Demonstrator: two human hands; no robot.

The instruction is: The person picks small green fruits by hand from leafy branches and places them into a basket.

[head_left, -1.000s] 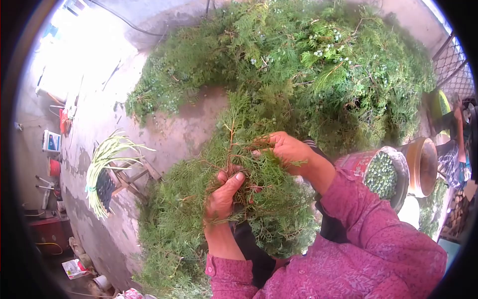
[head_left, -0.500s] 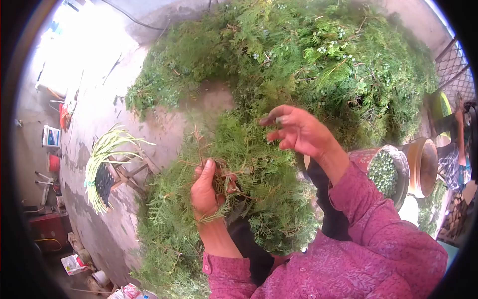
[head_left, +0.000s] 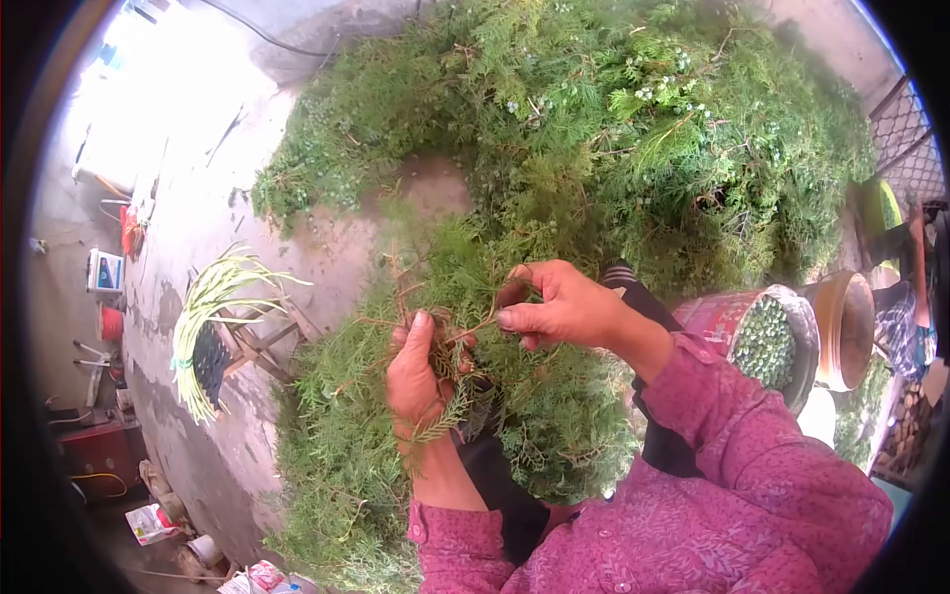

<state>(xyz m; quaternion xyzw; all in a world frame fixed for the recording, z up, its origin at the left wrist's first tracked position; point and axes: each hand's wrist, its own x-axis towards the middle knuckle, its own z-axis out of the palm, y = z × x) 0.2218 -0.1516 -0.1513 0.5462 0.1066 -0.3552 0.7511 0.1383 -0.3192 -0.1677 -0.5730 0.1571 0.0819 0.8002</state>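
My left hand (head_left: 418,373) is closed around an evergreen branch (head_left: 442,345), whose thin brown stems poke out past the thumb and a green sprig hangs over the wrist. To its right, my right hand (head_left: 556,305) pinches the tip of a twig on that branch between thumb and fingers. Below and around both hands lies a heap of cut evergreen sprigs (head_left: 336,436). On my right stands a bucket (head_left: 701,319) holding small pale green cones (head_left: 762,344).
A large pile of evergreen branches (head_left: 732,148) covers the floor ahead. Left of me, a bundle of long green beans (head_left: 193,337) rests on a small stool (head_left: 262,345). A brown-rimmed bucket (head_left: 841,332) stands beyond the cone bucket. A red box (head_left: 99,465) is at far left.
My right hand has come down and left from an open pose above the branch and now pinches a twig on it. My left hand keeps its hold in nearly the same place.
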